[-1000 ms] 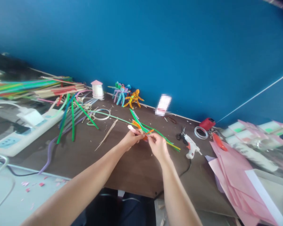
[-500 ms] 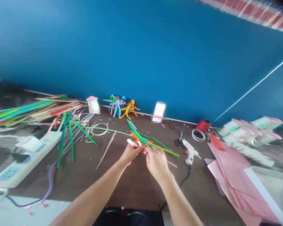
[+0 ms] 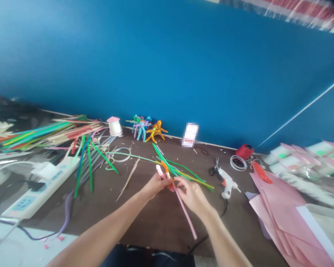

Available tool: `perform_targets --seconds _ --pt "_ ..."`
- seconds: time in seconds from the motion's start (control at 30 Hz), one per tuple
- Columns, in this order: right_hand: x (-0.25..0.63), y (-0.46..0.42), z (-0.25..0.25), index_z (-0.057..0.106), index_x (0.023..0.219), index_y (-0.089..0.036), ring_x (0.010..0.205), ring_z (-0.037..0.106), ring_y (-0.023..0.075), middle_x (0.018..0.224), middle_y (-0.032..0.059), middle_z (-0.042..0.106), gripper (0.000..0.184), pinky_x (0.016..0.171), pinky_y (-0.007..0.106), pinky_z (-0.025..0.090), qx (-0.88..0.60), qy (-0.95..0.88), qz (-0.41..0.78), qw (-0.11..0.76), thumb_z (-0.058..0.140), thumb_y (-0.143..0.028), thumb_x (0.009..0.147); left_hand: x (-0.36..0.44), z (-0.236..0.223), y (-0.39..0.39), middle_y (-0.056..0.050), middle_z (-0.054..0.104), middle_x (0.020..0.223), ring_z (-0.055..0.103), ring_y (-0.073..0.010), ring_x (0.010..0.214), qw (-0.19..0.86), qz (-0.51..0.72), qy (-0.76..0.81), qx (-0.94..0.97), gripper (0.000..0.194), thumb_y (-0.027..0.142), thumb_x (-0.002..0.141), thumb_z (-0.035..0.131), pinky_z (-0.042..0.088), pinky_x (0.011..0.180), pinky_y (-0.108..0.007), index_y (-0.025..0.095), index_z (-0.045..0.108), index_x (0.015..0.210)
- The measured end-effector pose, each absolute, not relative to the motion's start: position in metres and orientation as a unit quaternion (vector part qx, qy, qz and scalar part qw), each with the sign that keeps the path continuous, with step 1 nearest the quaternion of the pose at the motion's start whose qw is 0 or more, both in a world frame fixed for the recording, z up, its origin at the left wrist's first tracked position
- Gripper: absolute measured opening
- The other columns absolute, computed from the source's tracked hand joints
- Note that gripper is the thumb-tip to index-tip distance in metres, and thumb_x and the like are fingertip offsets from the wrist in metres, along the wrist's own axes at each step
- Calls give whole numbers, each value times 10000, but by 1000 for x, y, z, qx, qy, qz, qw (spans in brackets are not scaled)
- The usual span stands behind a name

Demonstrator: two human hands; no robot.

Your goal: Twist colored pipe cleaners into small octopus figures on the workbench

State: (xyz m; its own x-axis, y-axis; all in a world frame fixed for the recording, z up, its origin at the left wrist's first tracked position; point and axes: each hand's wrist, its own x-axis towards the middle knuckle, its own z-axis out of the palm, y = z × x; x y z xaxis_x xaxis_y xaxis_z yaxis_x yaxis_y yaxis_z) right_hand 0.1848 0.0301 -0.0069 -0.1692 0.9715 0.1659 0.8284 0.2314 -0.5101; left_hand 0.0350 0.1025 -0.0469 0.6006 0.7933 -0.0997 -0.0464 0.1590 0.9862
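My left hand [image 3: 156, 185] and my right hand [image 3: 192, 195] meet over the dark wooden table [image 3: 153, 226]. Together they hold a long pink pipe cleaner [image 3: 183, 213], which slants from between my fingers toward me. An orange pipe cleaner [image 3: 166, 170] is twisted around its upper part, close to my left fingertips. Just beyond my hands, loose green pipe cleaners [image 3: 167, 166] and a yellow one [image 3: 196, 180] lie on the table. The fingers hide part of the twisted join.
A hot glue gun [image 3: 227, 184] and black-handled scissors [image 3: 215, 168] lie to the right. Pink paper sheets [image 3: 281, 211] overlap at right. Bundled pipe cleaners [image 3: 44, 135] and a white power strip [image 3: 41, 189] are at left. Pipe cleaner figures [image 3: 151, 131] stand against the blue wall [image 3: 167, 63].
The pink pipe cleaner now extends far below my hands, where only a short pink piece showed before. My hands sit slightly lower and further right in the picture.
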Motion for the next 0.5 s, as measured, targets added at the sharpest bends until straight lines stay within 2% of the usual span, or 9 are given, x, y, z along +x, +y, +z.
perform_targets --seconds 0.1,0.2,0.33,0.5 --pt "183 25 -11 561 1013 -225 801 609 172 894 36 646 253 685 248 427 -602 -768 85 202 478 -138 790 34 -48 95 -24 591 535 400 -70 422 703 253 336 573 253 354 646 610 204 414 -202 122 525 588" --pt "183 19 -10 595 899 -217 729 605 161 816 27 633 155 620 229 412 -604 -775 67 171 464 -183 821 32 -48 89 -17 579 554 405 -73 446 714 221 333 575 286 384 636 616 235 425 -203 125 509 582" --pt "185 11 -10 615 872 -223 717 603 138 781 15 631 161 610 200 398 -593 -781 97 171 458 -220 840 24 -40 85 -6 584 571 435 -85 488 686 183 316 629 251 363 647 614 310 478 -209 127 539 603" --pt "183 -2 -4 637 834 -228 697 596 132 751 18 642 192 603 196 390 -583 -781 115 192 447 -208 847 18 -18 75 -22 637 654 569 -145 667 642 176 283 691 168 298 710 559 409 666 -241 146 572 639"
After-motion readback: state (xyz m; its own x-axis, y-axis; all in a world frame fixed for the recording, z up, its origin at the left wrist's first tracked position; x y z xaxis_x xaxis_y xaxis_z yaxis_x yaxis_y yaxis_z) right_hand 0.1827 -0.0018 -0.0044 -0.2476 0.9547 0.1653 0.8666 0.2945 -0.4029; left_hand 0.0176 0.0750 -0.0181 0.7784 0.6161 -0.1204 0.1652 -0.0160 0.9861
